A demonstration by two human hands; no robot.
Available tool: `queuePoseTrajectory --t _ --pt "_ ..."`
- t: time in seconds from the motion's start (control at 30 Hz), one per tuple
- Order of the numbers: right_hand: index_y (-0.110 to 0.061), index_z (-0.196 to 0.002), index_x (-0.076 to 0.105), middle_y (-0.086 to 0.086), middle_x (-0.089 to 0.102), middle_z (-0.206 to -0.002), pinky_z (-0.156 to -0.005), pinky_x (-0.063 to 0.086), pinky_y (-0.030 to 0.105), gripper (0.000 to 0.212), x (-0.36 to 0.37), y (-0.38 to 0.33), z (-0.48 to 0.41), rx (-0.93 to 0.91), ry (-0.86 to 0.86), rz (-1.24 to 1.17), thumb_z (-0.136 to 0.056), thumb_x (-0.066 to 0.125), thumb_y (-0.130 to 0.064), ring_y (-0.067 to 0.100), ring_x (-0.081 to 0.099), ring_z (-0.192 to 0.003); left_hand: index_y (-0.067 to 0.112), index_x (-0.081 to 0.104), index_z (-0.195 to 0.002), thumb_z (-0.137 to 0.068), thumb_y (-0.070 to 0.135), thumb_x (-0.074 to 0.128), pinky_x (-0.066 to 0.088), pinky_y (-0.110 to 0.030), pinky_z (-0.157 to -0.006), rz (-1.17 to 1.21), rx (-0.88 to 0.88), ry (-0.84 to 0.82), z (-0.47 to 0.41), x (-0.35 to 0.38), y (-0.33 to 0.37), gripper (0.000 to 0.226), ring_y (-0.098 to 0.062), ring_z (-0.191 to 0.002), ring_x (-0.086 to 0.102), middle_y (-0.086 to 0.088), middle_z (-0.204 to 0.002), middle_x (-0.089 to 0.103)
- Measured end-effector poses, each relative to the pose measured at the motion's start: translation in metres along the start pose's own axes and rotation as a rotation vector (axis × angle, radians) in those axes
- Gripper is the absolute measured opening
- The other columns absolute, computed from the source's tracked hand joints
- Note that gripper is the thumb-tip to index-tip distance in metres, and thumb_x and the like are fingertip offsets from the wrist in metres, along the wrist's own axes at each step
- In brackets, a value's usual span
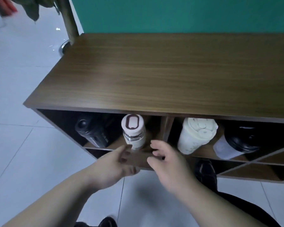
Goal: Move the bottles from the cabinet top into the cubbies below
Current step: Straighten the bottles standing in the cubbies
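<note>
**Four bottles in the upper cubbies, both your hands empty**

You are looking down at a wooden cabinet (162, 79) that stands on a pale tiled floor (15, 112) against a green wall (179, 13). Its top carries no bottles in the part you can see.

Take the upright divider (166, 126) between the two upper cubbies as your landmark. In the cubby left of the divider stand two bottles: a black bottle (93, 132) toward the far left wall, and a white bottle with a brown-ringed lid (134, 131) closer to the divider. In the cubby right of the divider stand a cream tumbler (195, 135) just beside the divider and a white cup with a black lid (236, 143) farther right. All four rest on the cubby floors.

Your left hand (116, 163) is open with the fingers loosely spread, holding nothing; its fingertips are just in front of the base of the white bottle, very near it, though the blur hides whether they touch. Your right hand (165, 159) is also empty, fingers curled half open, below and just left of the divider, near the shelf edge and to the right of the white bottle. The white bottle stands between your two hands, slightly behind them. A dark shoe (205, 172) shows on the floor below the divider's right side.
</note>
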State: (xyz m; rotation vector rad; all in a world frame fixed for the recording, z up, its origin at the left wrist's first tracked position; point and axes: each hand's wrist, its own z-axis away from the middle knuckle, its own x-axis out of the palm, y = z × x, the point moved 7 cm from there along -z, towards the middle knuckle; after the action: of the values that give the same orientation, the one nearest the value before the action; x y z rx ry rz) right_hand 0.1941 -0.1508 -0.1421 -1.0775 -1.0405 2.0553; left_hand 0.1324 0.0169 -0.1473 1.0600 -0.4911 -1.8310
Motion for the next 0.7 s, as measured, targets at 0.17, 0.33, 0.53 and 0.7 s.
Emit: queuePoseTrajectory --t 0.17,0.33,0.53,0.7 --pt "-0.037 -0.156 0.028 -0.004 0.044 -0.156 -0.103 0.033 0.027 0.085 0.034 -0.017 -0.029 0.034 0.000 -0.077 -0.082 0.069 -0.031 0.016 0.045 -0.140 0.046 0.041 -0.142 -0.070 0.037 0.081 0.054 -0.038 -0.104 0.152 -0.074 0.162 0.006 -0.032 -0.025 0.083 -0.008 -0.117 0.062 0.014 -0.130 0.060" --pt "-0.033 -0.155 0.031 -0.004 0.046 -0.155 -0.110 0.031 0.028 0.087 0.039 -0.025 -0.056 0.025 0.094 -0.184 -0.079 0.073 -0.024 0.012 0.040 -0.143 0.043 0.016 -0.160 -0.070 0.031 0.080 0.056 -0.044 -0.103 0.150 -0.085 0.190 -0.010 -0.041 -0.021 0.110 -0.015 -0.122 0.060 0.012 -0.120 0.063" --pt "-0.052 -0.118 0.058 -0.021 0.067 -0.124 -0.104 0.045 0.029 0.064 0.048 -0.028 -0.071 -0.044 0.123 -0.233 -0.066 0.061 -0.014 0.000 0.061 -0.117 0.040 0.009 -0.163 -0.079 0.021 0.080 0.057 -0.045 -0.099 0.105 -0.063 0.143 -0.033 -0.038 -0.021 0.112 -0.013 -0.099 0.061 0.024 -0.092 0.056" --pt "-0.046 -0.129 0.054 -0.019 0.067 -0.125 -0.103 0.047 0.029 0.068 0.050 -0.028 -0.076 -0.049 0.131 -0.205 -0.068 0.060 -0.017 0.001 0.062 -0.116 0.048 0.025 -0.156 -0.078 0.020 0.080 0.058 -0.019 -0.088 0.143 0.002 0.126 -0.039 -0.037 -0.021 0.100 0.004 -0.103 0.068 0.032 -0.108 0.071"
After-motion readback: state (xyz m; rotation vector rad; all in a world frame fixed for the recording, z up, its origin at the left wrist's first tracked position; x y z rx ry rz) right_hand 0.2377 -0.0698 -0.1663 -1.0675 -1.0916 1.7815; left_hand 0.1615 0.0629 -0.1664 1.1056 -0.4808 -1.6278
